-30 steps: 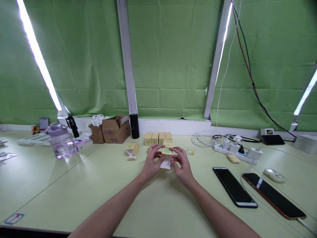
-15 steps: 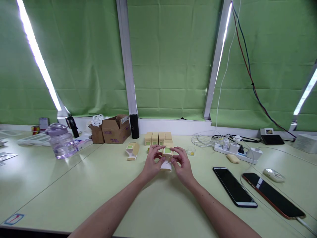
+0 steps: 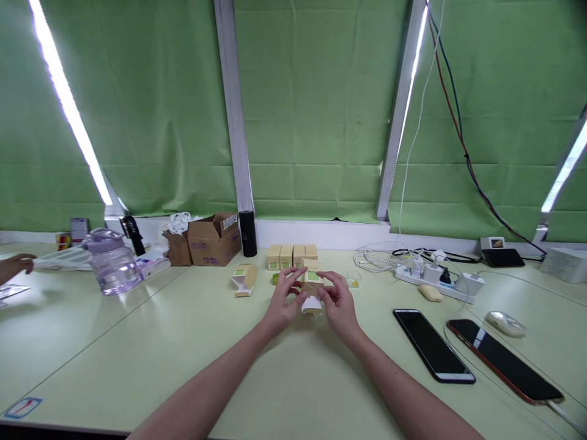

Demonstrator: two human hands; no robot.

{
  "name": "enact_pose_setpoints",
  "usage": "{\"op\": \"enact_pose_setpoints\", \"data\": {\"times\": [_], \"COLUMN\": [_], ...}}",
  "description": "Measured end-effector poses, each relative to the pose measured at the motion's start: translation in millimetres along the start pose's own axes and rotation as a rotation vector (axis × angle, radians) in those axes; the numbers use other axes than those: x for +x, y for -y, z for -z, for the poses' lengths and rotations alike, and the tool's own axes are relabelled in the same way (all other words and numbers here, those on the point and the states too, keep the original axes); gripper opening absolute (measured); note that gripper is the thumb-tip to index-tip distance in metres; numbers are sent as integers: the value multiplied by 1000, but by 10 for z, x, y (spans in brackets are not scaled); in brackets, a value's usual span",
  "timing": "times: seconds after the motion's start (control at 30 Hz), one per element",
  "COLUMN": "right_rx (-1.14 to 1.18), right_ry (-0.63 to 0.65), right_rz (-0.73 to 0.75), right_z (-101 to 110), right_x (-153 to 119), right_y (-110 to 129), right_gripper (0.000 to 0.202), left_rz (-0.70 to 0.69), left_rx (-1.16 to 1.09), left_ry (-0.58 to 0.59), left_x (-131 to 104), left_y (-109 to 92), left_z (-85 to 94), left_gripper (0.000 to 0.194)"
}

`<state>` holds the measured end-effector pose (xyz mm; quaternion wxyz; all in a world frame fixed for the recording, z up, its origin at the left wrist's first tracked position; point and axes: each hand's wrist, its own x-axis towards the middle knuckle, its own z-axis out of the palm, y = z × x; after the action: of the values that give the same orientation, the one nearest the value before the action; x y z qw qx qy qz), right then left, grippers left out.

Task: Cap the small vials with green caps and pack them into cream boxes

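Observation:
Between my two hands is a small kraft-coloured box (image 3: 312,286) with a green-and-white label and a white flap pointing toward me. My left hand (image 3: 285,298) grips its left side with thumb and fingers. The right side is held by my right hand (image 3: 338,299) in the same way. Behind it stand several similar small boxes (image 3: 287,256) side by side. Another small box (image 3: 244,280) with its flap open lies to the left. A green round item (image 3: 275,278) sits by my left fingertips, partly hidden.
Two phones (image 3: 433,345) (image 3: 504,360) and a power strip (image 3: 431,278) with cables lie right. Left are a water bottle (image 3: 114,263), a cardboard box (image 3: 214,239) and a black cylinder (image 3: 248,233). Another person's hand (image 3: 18,266) is at the far left. A clear dish (image 3: 353,280) lies right of my hands.
The held box has shifted slightly to the right between my hands, and more of the green item shows. Another person's hand has come into view at the far left.

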<state>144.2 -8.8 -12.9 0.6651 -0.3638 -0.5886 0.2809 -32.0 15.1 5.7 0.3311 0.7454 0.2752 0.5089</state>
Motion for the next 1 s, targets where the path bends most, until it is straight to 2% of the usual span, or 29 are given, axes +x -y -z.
{"op": "enact_pose_setpoints", "data": {"times": [0.2, 0.33, 0.63, 1.0], "right_rx": [33, 36, 26, 57], "right_ry": [-24, -43, -5, 35], "right_rz": [-22, -25, -41, -1], "right_z": [16, 27, 5, 5], "right_x": [27, 38, 19, -11], "right_y": [-20, -32, -27, 3], "right_gripper": [34, 34, 35, 36], "left_rz": [-51, -39, -23, 58], "left_rx": [-51, -27, -55, -172], "left_ry": [91, 139, 73, 35], "left_x": [-14, -25, -19, -7], "left_y": [21, 13, -53, 5], "left_z": [15, 10, -14, -18], "left_gripper": [75, 89, 68, 65]}}
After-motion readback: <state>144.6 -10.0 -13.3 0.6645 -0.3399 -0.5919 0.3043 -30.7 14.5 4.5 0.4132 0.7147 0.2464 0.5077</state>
